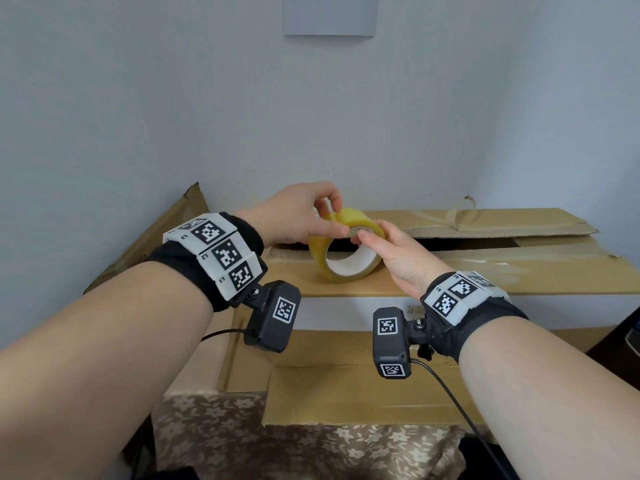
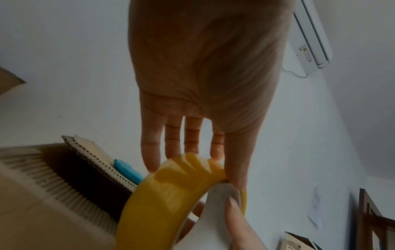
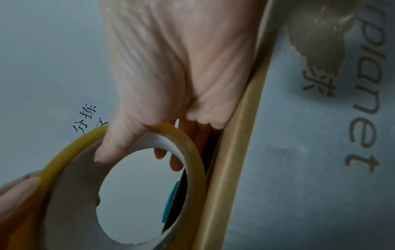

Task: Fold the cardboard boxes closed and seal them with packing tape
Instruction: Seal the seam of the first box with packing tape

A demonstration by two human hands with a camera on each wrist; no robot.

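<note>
You held yellow packing tape roll (image 1: pixel 346 249) upright on brown cardboard box (image 1: pixel 485 271), near flap. Your right hand (image 1: pixel 398 258) gripped roll rim, thumb inside core. Your left hand (image 1: pixel 298 213) pinched roll's top.

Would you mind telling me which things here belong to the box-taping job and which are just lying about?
In use:
- tape roll, held by left hand and right hand
- cardboard box, gap between flaps still open

Lying about:
- blue object inside the box
- floral cloth
- air conditioner
- wall paper
</note>
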